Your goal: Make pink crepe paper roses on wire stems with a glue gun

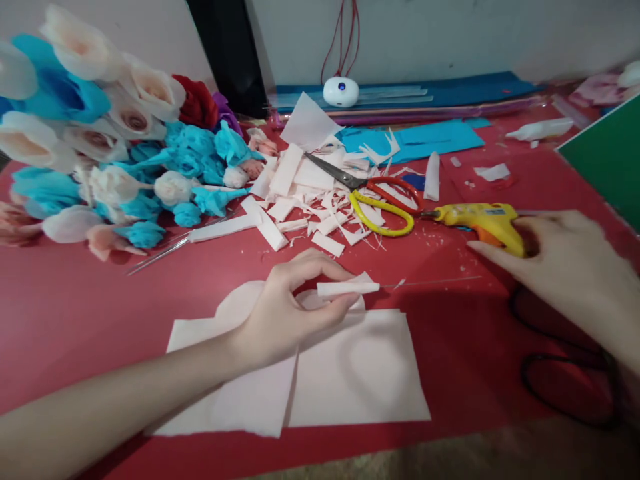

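My left hand (pixel 295 300) pinches a small folded strip of white crepe paper (pixel 347 288) between thumb and fingers. From the strip's right end a thin wire (pixel 433 283) runs out to the right. Beneath this hand lie pale crepe paper sheets (pixel 360 373), overlapping, with rounded pieces at their upper edge. My right hand (pixel 570 260) is closed around the handle of a yellow hot glue gun (pixel 477 217), whose nozzle points left. Just left of the nozzle, scissors (pixel 383 200) with red and yellow handles rest partly on white paper scraps (pixel 300 180).
Blue and white paper flowers (pixel 180 153) crowd the back left. Metal wires (pixel 160 257) lie in front of them. Blue paper (pixel 415 140) and a white device (pixel 341 92) are at the back. A black cord (pixel 565 357) loops below my right hand. A green board (pixel 607 157) stands right.
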A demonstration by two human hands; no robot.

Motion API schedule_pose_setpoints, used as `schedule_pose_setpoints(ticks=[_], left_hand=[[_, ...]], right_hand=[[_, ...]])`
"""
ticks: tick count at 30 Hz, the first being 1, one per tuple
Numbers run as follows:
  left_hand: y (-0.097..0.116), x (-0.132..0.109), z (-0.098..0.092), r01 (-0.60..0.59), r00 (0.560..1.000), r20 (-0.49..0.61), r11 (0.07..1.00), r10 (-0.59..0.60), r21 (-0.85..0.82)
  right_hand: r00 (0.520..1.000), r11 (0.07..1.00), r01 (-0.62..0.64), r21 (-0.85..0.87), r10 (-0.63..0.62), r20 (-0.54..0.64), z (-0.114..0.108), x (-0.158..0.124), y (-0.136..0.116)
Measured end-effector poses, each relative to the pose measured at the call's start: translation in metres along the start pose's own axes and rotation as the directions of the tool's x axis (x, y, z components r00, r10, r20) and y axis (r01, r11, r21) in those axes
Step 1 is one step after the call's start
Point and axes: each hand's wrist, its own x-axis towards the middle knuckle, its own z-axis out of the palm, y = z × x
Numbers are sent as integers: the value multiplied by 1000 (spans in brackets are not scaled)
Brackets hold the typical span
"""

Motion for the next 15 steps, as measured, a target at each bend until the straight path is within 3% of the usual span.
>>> schedule_pose_setpoints(ticks=[2,4,5,8,12,15], left_hand=[[1,0,0,10,1000,5,1000,-10,1],[2,1,0,17,1000,10,1000,-17,-5],[3,1,0,19,1000,10,1000,-19,-6],[3,1,0,17,1000,12,1000,-17,2],[4,1,-2,27,999,46,1000,-27,-8],[5,2,-2,15,998,61,1000,-14,-7]], right_hand=[[978,996,89,-24,-91,-186,-18,-9,-13],[900,949,297,106,-241,-363,-36,-18,-31],[860,889,425,169,-339,-382,-44,-21,-40],[806,691,591,416,-512,-296,-59,-24,-65],[780,517,549,657,-600,-181,-62,-18,-92],[750,467,525,711,-650,-127,-59,-15,-105]])
